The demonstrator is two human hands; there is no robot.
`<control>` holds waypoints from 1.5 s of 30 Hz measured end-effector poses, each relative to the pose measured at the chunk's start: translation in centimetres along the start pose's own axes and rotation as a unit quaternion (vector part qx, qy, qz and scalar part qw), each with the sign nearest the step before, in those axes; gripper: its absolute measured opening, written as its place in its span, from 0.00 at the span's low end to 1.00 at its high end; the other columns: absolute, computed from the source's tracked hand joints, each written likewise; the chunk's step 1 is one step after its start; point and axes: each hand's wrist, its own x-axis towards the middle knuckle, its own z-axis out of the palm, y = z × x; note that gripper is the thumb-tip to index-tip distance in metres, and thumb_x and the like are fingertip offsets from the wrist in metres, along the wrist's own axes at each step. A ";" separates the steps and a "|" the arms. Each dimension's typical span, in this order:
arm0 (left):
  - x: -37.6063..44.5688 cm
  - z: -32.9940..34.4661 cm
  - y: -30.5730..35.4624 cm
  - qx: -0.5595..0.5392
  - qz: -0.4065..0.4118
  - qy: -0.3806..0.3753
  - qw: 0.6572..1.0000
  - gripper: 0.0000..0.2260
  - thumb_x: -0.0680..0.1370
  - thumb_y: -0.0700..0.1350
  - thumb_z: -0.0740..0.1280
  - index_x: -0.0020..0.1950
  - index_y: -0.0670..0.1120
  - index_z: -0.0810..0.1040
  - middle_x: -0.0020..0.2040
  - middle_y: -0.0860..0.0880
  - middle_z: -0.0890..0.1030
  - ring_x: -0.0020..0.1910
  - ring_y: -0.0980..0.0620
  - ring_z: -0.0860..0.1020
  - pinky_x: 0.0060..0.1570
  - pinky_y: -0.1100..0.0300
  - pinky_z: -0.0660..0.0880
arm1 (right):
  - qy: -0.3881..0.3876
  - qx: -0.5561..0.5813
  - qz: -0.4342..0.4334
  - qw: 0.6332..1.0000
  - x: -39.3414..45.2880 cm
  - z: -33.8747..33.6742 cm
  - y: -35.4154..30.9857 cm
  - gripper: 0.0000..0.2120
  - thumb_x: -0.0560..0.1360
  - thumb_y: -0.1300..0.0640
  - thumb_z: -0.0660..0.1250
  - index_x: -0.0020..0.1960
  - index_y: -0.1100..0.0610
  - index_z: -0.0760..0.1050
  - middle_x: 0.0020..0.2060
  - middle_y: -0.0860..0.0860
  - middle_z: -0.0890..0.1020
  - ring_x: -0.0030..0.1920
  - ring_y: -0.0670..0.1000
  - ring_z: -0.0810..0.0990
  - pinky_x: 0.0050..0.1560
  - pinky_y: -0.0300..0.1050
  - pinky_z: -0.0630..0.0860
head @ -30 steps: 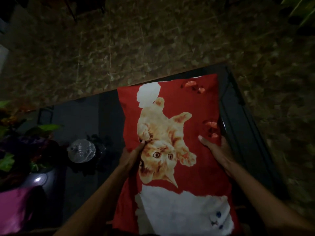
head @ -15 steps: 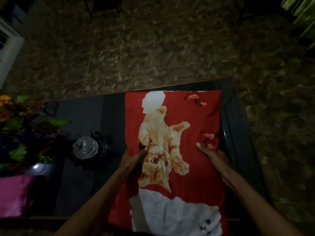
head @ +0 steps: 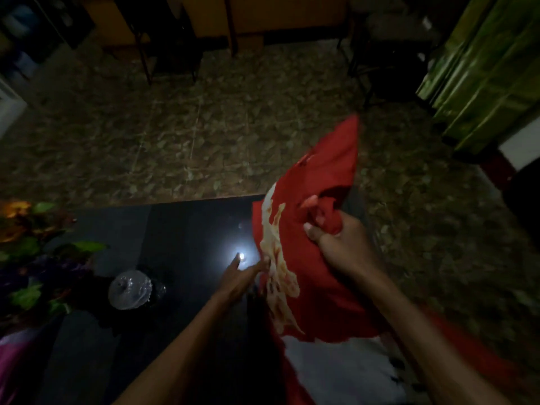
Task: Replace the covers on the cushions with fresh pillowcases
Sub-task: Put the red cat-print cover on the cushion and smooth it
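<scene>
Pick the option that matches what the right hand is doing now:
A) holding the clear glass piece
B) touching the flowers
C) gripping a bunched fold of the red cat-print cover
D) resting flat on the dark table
C: the right hand has its fingers curled round a bunched fold of the red cat-print cover, lifted above the dark table.

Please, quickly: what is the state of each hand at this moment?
Left hand: open, fingers straight, at the edge of the red cat-print cover.
Right hand: closed, gripping a bunched fold of the cover.
</scene>
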 end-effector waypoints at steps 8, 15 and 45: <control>-4.7 -2.7 7.8 -0.070 0.086 -0.169 0.979 0.25 0.71 0.70 0.69 0.62 0.58 0.80 0.52 0.54 0.85 0.54 0.49 0.83 0.55 0.46 0.80 | -0.030 -0.190 -0.003 0.981 -5.5 7.1 -3.7 0.17 0.75 0.49 0.67 0.62 0.50 0.72 0.58 0.55 0.81 0.63 0.60 0.78 0.65 0.53 0.72; -0.2 -6.1 0.0 -0.119 0.024 -0.106 0.987 0.38 0.58 0.67 0.81 0.61 0.47 0.82 0.52 0.47 0.86 0.51 0.46 0.85 0.58 0.48 0.80 | -0.193 -0.138 -0.014 0.971 -8.2 15.0 -1.8 0.35 0.72 0.51 0.70 0.76 0.53 0.61 0.64 0.54 0.79 0.64 0.56 0.79 0.59 0.45 0.74; 7.7 -3.2 -14.0 0.263 0.385 0.307 0.829 0.16 0.73 0.63 0.67 0.55 0.55 0.80 0.57 0.48 0.78 0.57 0.47 0.76 0.56 0.49 0.75 | 0.091 -0.208 -0.168 0.959 -3.8 16.2 20.5 0.29 0.80 0.37 0.55 0.77 0.48 0.63 0.78 0.56 0.60 0.79 0.60 0.53 0.79 0.63 0.45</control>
